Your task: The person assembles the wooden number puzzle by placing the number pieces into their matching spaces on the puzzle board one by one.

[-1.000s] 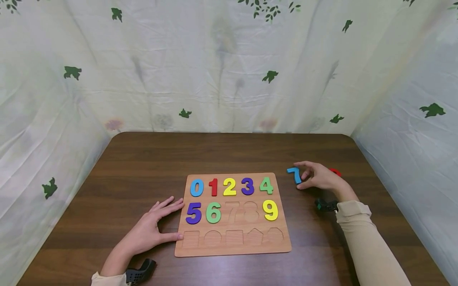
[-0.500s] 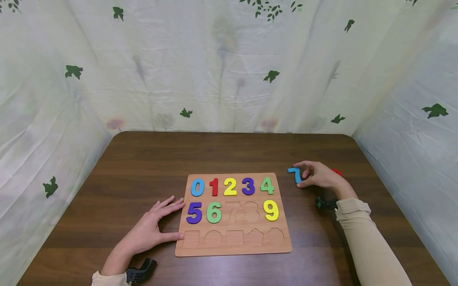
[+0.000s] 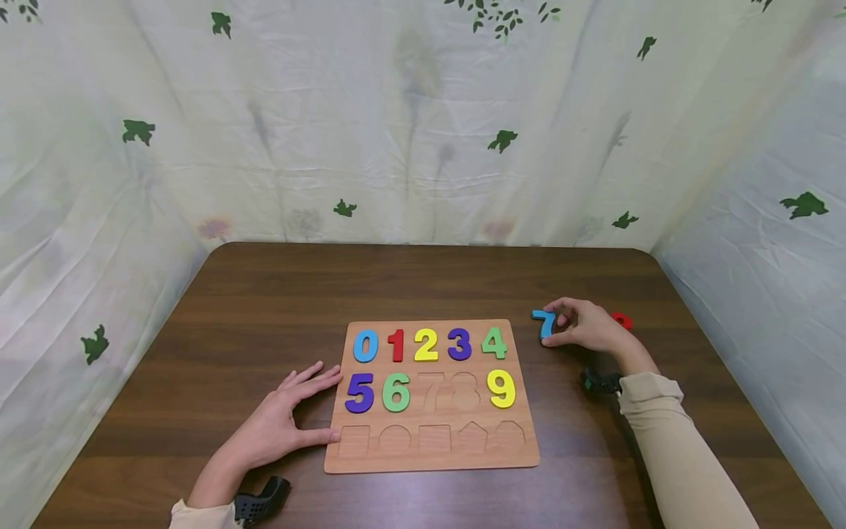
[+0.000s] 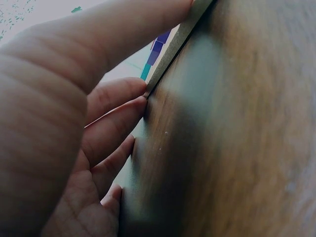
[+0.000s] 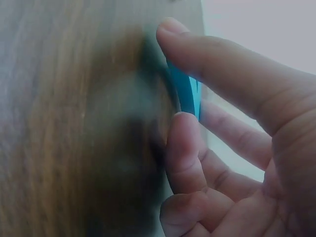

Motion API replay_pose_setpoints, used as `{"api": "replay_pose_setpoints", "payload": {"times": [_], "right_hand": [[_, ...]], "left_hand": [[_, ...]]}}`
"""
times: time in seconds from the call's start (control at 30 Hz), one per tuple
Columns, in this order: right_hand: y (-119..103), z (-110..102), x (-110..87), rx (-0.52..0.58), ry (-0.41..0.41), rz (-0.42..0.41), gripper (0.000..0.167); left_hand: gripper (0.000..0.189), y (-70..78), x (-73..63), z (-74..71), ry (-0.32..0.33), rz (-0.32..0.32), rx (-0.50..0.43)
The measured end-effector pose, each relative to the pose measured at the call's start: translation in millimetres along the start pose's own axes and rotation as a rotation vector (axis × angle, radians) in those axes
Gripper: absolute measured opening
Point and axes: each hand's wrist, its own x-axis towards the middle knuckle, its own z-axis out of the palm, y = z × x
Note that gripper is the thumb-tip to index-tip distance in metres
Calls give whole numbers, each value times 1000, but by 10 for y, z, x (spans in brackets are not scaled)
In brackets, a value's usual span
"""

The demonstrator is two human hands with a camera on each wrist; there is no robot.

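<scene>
A wooden number puzzle board (image 3: 429, 457) lies on the table. Its top row bears numbers 0 to 4, and its middle row has a purple 5 (image 3: 360, 393), a green 6 (image 3: 396, 392) and a yellow 9 (image 3: 501, 389). My left hand (image 3: 277, 426) touches the board's left edge with thumb and fingertips, fingers spread. To the right of the board, my right hand (image 3: 588, 325) pinches a blue number 7 (image 3: 545, 323) between thumb and fingers. In the right wrist view, the thumb partly hides the blue 7 (image 5: 185, 91).
Behind my right hand lies a red piece (image 3: 622, 320), mostly hidden. Outlined recesses for 7 and 8 (image 3: 465, 391) show in the middle row, and several shape recesses (image 3: 434, 439) along the bottom. A white curtain (image 3: 423, 147) hangs behind the brown table (image 3: 297, 286).
The blue 7 has turned a little, its stem's lower end swinging left with my right thumb. More of the red piece shows. My left hand stays on the board's edge.
</scene>
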Motion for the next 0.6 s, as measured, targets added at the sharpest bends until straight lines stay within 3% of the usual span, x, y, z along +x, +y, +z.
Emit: {"api": "replay_pose_setpoints", "payload": {"times": [0.6], "right_hand": [[-329,18,-164,-10,41,-99,65]], "left_hand": [[91,6,0,-13,-7,-3,0]]}}
